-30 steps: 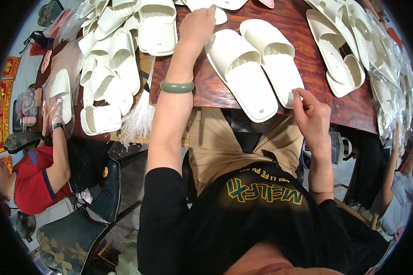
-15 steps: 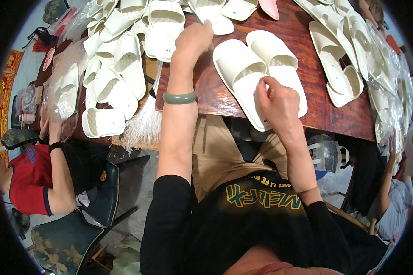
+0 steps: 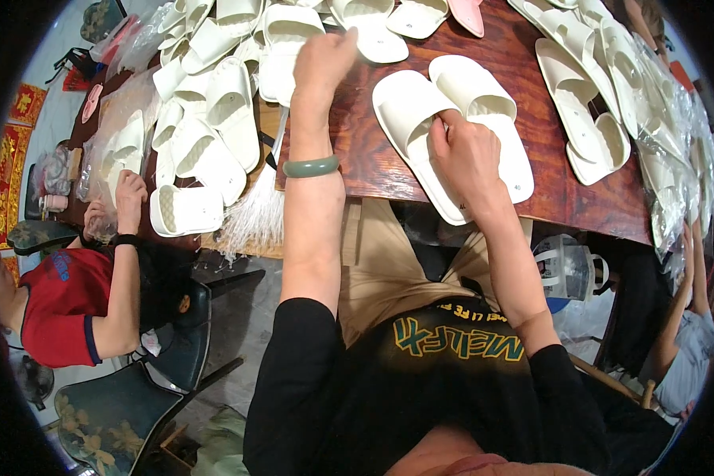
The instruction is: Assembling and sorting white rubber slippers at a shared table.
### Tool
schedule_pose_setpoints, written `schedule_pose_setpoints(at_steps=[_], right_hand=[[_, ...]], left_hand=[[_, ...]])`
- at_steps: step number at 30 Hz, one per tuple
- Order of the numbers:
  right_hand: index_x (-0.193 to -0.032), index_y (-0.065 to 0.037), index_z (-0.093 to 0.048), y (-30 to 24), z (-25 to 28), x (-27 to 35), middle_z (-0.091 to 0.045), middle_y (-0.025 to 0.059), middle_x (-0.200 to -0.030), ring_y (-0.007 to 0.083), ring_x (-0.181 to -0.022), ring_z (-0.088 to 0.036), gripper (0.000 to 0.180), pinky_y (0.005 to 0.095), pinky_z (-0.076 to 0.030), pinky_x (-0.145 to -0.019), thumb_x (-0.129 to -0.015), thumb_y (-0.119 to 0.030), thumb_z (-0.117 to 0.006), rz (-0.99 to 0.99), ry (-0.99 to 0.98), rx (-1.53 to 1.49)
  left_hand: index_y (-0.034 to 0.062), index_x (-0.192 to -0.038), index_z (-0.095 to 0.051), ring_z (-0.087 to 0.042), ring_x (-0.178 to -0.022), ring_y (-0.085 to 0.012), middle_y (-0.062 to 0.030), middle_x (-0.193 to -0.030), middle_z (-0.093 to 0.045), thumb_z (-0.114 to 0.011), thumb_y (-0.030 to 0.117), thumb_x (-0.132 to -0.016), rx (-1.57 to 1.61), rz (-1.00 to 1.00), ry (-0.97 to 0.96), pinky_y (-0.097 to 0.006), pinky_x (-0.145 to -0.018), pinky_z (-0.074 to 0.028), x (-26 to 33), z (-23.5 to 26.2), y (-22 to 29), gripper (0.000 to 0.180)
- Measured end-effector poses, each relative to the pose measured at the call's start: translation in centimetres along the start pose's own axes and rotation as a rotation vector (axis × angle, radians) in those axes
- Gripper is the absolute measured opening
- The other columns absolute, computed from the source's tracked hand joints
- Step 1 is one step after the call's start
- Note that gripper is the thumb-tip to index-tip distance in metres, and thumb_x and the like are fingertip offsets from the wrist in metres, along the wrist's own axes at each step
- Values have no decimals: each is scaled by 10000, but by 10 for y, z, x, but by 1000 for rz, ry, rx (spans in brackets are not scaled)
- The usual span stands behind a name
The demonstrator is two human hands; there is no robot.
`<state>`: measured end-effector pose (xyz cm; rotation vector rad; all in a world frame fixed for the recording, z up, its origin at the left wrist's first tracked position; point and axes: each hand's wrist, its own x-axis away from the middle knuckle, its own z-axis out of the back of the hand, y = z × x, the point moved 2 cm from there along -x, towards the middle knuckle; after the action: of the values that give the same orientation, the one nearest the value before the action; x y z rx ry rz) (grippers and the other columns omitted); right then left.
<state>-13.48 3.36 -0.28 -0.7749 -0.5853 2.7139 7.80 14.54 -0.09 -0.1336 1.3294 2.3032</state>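
A pair of white slippers lies on the table in front of me, the left slipper (image 3: 408, 103) overlapping the right slipper (image 3: 500, 147). Over the left one, my right hand (image 3: 470, 159) is closed, its fingertips at the edge of the strap opening. Anything held in those fingers is too small or hidden to make out. My left hand (image 3: 324, 67), with a green bangle on its wrist, reaches to the far side, above a white slipper (image 3: 282, 79) and beside another white slipper (image 3: 381, 47). Its fingers are blurred and partly hidden.
White slippers (image 3: 230, 111) are heaped at the left, near a bundle of white strings (image 3: 254, 210). More slippers (image 3: 571, 95) and plastic-wrapped ones lie at the right. A pink slipper (image 3: 468, 16) is at the back. A co-worker in red (image 3: 71, 293) handles a bagged slipper at the left.
My right hand has moved left and away from me, toward the strap opening of the left slipper. My left hand has shifted slightly left. The co-worker's hand has risen over the bagged slipper.
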Motion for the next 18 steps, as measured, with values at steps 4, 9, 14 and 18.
schedule_pose_setpoints(at_steps=[4, 9, 14, 18], right_hand=[[-778, 2, -607, 1, -2, 1, -579, 182, -559, 337, -518, -591, 178, 419, -462, -514, -842, -138, -517, -18, 5, 15], [-769, 1, -601, 2, -3, 1, -578, 182, -557, 341, -520, -592, 175, 420, -468, -519, -836, -141, -524, -38, 20, -18], [-794, -17, -620, 0, -5, 2, -575, 165, -556, 332, -523, -587, 155, 416, -462, -519, -829, -143, -537, -33, 16, -29], [-832, -38, -643, 6, -4, 4, -562, 139, -535, 329, -512, -574, 151, 412, -453, -520, -829, -152, -545, -30, 23, -52]], left_hand=[[-11, -597, -607, -365, -410, -100, -19, -446, -448, -573, 578, -761, -28, 304, -496, -253, -406, -272, 11, 11, 12, 612], [6, -622, -623, -365, -405, -110, -22, -460, -462, -542, 655, -749, -168, 336, -754, -260, -392, -282, 21, -3, 23, 666], [28, -605, -583, -395, -425, -81, -4, -509, -503, -624, 362, -810, 38, 171, -618, -243, -390, -290, 8, -24, -5, 395], [26, -620, -581, -393, -430, -66, 2, -531, -515, -623, 218, -805, -20, 100, -525, -235, -390, -283, 11, -34, 7, 270]])
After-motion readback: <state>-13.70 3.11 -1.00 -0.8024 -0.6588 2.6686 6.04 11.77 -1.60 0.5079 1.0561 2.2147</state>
